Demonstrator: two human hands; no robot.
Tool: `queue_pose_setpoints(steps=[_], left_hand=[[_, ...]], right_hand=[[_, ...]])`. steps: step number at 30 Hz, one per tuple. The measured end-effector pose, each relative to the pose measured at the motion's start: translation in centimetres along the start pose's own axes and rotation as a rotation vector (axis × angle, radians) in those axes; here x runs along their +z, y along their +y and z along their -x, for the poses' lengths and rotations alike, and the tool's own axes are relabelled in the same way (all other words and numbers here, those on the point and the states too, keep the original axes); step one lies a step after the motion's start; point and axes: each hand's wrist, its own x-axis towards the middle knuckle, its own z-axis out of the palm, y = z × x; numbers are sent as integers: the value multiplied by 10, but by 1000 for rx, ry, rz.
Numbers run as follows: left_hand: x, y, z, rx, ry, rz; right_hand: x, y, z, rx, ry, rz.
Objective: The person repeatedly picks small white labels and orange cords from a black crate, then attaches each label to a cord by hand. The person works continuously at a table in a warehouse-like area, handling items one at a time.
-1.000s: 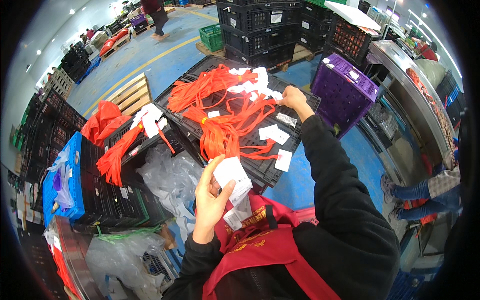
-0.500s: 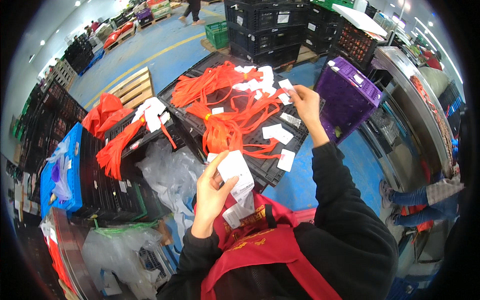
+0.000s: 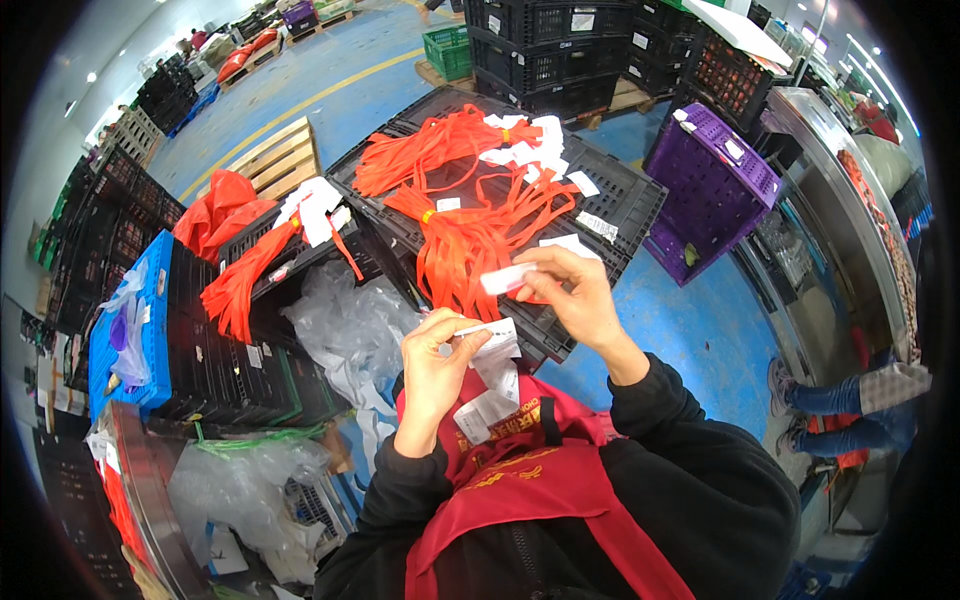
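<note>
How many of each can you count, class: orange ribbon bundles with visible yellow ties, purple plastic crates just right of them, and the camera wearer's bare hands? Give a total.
Orange ribbon bundles with yellow ties: 3
Purple plastic crate: 1
Bare hands: 2 (left hand, right hand)
Total: 6

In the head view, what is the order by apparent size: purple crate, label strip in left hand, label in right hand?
1. Purple crate
2. Label strip in left hand
3. Label in right hand
</note>
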Motion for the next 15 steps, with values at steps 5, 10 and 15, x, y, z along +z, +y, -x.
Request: queue_pose_setpoints(steps=[5, 10, 15], left_hand=[[3, 8, -3, 72, -27, -117], [6, 6, -3, 15, 36, -129], [7, 0, -3, -60, 75, -67]], right_hand=[[6, -3, 5, -59, -166, 238], [8, -11, 6, -96, -239, 304], [6, -17, 8, -46, -262, 313]])
